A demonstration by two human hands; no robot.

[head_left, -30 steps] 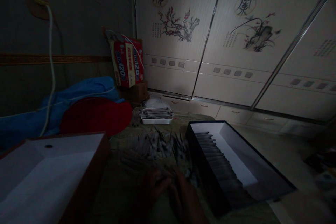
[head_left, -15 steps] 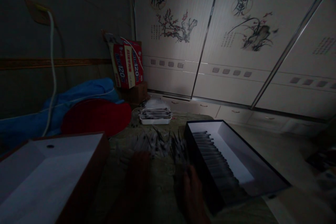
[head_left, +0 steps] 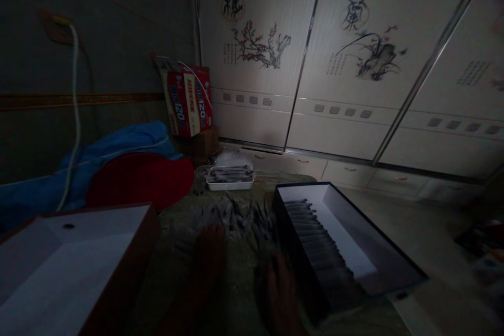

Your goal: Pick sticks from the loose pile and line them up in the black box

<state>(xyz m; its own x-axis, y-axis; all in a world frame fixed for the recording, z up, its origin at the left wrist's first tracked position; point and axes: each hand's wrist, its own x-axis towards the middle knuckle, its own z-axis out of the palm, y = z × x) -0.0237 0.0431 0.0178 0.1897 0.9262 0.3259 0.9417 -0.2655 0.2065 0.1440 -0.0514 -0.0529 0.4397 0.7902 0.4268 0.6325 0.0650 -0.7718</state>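
Observation:
The light is very dim. My left hand (head_left: 210,249) rests at the near edge of a loose pile of slim, pen-like pieces (head_left: 232,216), some seemingly in clear wrapping. Its fingers are drawn together; whatever lies under them is lost in shadow. Close to the left wall of a dark-edged box (head_left: 366,239) is my right hand (head_left: 281,281), fingers closed together, its grip too dark to make out. Inside that box, similar slim dark pieces (head_left: 321,241) lie side by side in a long row, with white lining showing beside them.
On the left stands a brown box (head_left: 147,241) with a white inside. A white tray (head_left: 230,185) of slim pieces sits at the table's far end. Beyond are a red round thing (head_left: 139,181), blue cloth (head_left: 118,142), a red carton (head_left: 189,102) and sliding cupboard doors (head_left: 255,121).
The whole view has shifted slightly. My right hand sits a little lower and farther from the dark box's wall. The left hand stays by the pile.

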